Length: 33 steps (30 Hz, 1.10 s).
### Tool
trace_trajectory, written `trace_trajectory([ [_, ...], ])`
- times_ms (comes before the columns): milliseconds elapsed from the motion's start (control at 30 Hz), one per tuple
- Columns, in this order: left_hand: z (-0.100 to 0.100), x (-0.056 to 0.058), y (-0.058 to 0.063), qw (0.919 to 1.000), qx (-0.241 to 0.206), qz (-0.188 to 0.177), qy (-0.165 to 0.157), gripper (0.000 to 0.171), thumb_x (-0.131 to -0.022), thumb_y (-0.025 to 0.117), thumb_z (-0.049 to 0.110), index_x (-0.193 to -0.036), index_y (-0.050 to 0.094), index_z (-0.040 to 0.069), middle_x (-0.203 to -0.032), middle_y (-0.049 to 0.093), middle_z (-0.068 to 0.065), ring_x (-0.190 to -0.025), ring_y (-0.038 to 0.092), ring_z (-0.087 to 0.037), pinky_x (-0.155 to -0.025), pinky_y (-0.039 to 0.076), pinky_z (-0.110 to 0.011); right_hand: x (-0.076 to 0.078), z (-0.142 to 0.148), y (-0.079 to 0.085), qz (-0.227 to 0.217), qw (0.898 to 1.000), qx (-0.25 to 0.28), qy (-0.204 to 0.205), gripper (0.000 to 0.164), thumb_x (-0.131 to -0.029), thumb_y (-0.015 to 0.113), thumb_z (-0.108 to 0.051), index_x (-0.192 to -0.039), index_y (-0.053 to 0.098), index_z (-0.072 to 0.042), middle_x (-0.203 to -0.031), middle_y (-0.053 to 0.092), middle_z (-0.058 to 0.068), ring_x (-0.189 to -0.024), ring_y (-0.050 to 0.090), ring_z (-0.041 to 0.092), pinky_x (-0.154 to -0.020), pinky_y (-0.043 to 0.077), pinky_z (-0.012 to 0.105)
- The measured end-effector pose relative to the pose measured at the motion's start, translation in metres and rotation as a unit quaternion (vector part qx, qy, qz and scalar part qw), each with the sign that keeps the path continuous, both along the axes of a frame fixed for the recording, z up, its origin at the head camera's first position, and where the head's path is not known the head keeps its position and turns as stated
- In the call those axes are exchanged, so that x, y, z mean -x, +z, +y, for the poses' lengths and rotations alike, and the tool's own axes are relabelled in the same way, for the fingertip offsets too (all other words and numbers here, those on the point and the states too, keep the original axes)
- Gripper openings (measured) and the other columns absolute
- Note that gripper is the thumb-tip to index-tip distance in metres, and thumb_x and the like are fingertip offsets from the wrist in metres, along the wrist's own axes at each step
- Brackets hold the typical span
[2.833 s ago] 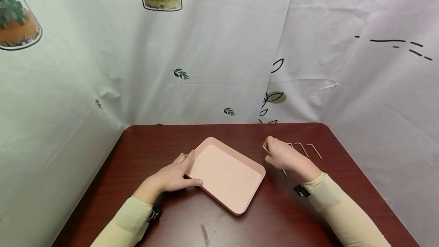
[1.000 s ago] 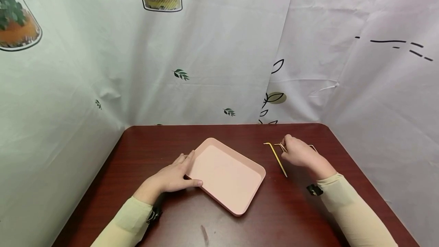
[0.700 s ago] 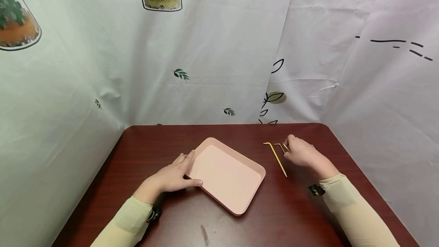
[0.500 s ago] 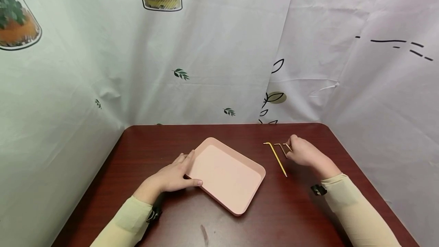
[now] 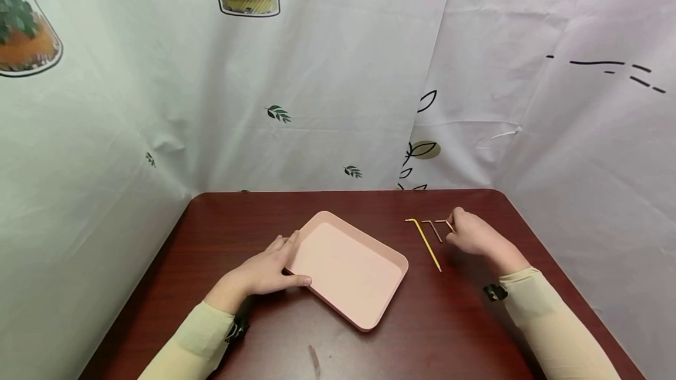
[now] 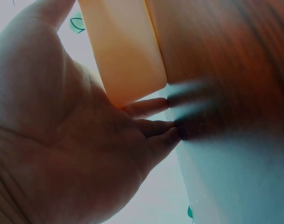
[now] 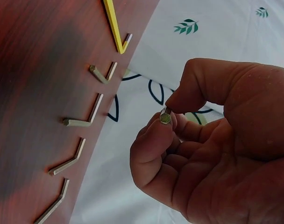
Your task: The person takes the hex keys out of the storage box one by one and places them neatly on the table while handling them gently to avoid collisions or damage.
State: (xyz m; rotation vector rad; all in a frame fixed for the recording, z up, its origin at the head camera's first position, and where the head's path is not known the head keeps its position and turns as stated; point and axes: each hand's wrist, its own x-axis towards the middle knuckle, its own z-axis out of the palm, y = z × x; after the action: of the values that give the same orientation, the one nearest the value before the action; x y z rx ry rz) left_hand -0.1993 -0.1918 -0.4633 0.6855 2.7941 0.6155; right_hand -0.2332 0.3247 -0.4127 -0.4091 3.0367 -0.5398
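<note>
My left hand [image 5: 264,268] lies at the left corner of a pink tray [image 5: 348,274], thumb over the near rim and fingers spread straight along its side. In the left wrist view the fingertips [image 6: 172,125] meet the table beside the tray wall [image 6: 128,46]. My right hand [image 5: 472,233] pinches a small hex key [image 7: 165,116] between thumb and forefinger, its hexagonal end toward the wrist camera. Beside it lies a row of hex keys: a long yellow hex key [image 5: 424,245], a small bronze hex key [image 5: 433,231] and others, some hidden behind the hand in the head view.
A dark red-brown table [image 5: 253,333] carries everything. White printed cloth [image 5: 338,75] hangs behind and at both sides. The right wrist view shows further bronze hex keys [image 7: 67,163] lying apart along the table edge.
My right hand has moved right along the row, still pinching a hex key. The yellow hex key and the small one beside it have come into full view. My left hand and the tray stay put.
</note>
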Motion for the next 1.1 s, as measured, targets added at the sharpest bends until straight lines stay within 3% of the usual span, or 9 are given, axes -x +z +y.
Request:
trace_trajectory([
  [667, 0.000, 0.000, 0.000, 1.0000, 0.000, 0.004, -0.003, 0.126, -0.093, 0.073, 0.078, -0.177, 0.018, 0.001, -0.177, 0.028, -0.032, -0.166, 0.023, -0.051, -0.126, 0.036, -0.065, 0.005, 0.018, -0.005, -0.021, 1.000, -0.001, -0.021, 0.030, -0.087, 0.072, -0.006, -0.109, 0.056, 0.008, -0.092, 0.064, 0.014, -0.078, 0.061, 0.027, -0.074, 0.053, 0.047],
  [1100, 0.000, -0.002, 0.002, 1.0000, -0.001, 0.000, 0.000, 0.126, -0.093, 0.073, 0.078, -0.178, 0.018, 0.002, -0.177, 0.027, -0.033, -0.166, 0.022, -0.051, -0.126, 0.036, -0.064, 0.007, 0.028, -0.008, -0.018, 0.999, -0.003, -0.033, 0.029, -0.083, 0.071, -0.006, -0.105, 0.057, 0.007, -0.088, 0.063, 0.013, -0.076, 0.059, 0.027, -0.072, 0.051, 0.046],
])
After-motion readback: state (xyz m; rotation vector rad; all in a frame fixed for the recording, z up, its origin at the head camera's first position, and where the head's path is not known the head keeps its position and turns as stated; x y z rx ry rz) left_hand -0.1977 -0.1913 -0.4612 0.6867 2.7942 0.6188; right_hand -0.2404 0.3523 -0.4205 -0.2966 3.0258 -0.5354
